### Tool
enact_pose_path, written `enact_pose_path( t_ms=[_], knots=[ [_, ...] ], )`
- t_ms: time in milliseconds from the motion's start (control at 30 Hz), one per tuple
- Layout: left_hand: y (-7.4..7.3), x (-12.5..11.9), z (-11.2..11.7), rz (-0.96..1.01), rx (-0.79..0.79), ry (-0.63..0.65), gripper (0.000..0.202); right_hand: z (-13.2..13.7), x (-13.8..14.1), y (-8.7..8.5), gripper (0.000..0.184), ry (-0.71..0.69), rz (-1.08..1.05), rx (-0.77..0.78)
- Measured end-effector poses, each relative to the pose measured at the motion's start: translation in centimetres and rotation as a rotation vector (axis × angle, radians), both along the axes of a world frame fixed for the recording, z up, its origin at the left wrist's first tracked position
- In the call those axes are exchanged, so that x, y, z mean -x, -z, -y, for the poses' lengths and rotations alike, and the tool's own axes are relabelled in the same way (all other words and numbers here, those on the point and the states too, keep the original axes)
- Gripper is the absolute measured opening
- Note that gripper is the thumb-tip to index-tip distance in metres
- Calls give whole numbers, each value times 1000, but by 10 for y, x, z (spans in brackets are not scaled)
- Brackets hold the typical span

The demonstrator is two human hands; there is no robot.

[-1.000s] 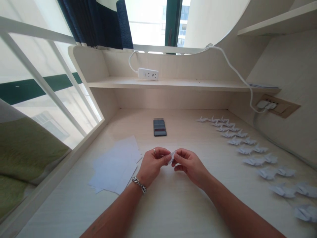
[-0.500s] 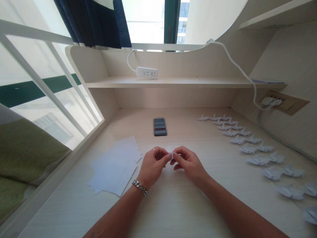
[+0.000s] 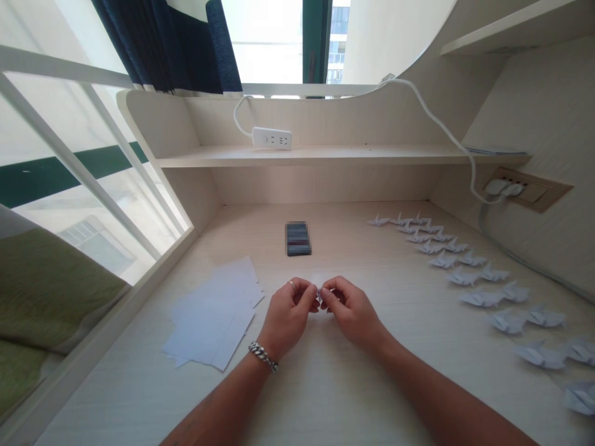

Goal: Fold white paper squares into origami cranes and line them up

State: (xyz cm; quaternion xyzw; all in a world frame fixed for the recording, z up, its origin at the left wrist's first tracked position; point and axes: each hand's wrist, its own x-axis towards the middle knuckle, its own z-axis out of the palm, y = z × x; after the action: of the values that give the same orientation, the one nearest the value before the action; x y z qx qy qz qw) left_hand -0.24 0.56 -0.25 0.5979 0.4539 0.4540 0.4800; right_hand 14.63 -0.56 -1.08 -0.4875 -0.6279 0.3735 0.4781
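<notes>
My left hand (image 3: 288,316), with a ring on one finger and a chain bracelet (image 3: 263,356) at the wrist, pinches a small folded piece of white paper (image 3: 320,296) at its fingertips. My right hand (image 3: 352,311) pinches the same piece from the other side. Most of the paper is hidden between my fingers, so its shape cannot be made out. Both hands are just above the pale wood desk (image 3: 334,384). To the left of my left hand lies a loose stack of white paper sheets (image 3: 209,319).
Several finished paper cranes (image 3: 465,279) stand in two rows along the desk's right side. A pixelated dark rectangular object (image 3: 298,238) lies ahead. A shelf (image 3: 297,156) holds a white power strip (image 3: 272,138). A wall socket (image 3: 525,191) has cables plugged in. A railing (image 3: 93,148) runs along the left.
My hands have come closer together, and less of the folded paper shows between my fingertips. The view has shifted slightly, with the desk items sitting a little further left.
</notes>
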Motion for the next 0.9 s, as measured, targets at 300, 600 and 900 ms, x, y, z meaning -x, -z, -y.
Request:
enact_pose_path(
  t_ms=[300, 600, 900],
  knots=[
    [0, 2, 3, -35, -51, -23, 22, 5, 5, -7, 16, 47, 274, -247],
    [-7, 2, -3, 59, 26, -75, 20, -6, 3, -2, 26, 27, -366, 157],
    [-6, 7, 3, -235, -219, -25, 12, 1, -3, -10, 11, 21, 273, -169]
  ],
)
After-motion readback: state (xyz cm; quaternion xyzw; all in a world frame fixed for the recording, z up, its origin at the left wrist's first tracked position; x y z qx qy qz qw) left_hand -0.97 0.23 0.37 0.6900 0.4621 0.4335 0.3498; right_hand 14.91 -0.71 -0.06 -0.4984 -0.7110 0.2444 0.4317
